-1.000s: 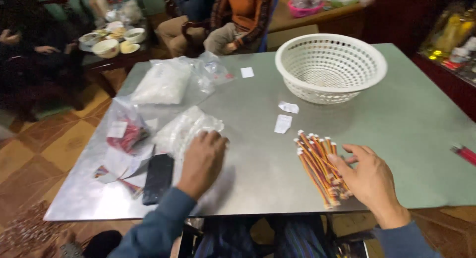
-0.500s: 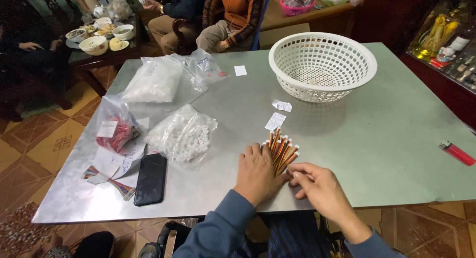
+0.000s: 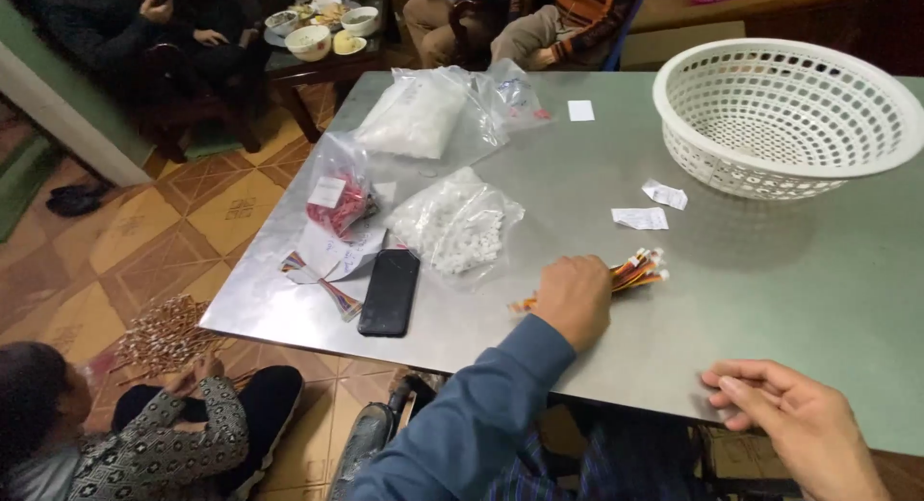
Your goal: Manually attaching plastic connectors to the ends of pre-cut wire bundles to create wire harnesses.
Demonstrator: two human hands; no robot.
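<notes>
Right hand (image 3: 794, 419) has let go — left hand (image 3: 575, 299) alone covers the wire bundle (image 3: 637, 270).

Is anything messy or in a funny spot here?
A little: two small white paper slips lie loose beside the white plastic basket, and a fan of coloured wires sticks out over the grey metal table's left edge.

- The table (image 3: 789, 270) shows a dull grey, plain all over.
- The basket (image 3: 789, 116) is white, dotted with rows of small holes.
- The wire bundle (image 3: 637, 270) runs orange, red and yellow in stripes.
- The phone (image 3: 390, 291) is plain black.
- One bag (image 3: 339, 198) holds red bits; another bag (image 3: 457, 227) holds white ones.
- The sleeve (image 3: 481, 414) is blue.
- The floor tiles (image 3: 221, 207) are orange-brown with a diamond pattern.
</notes>
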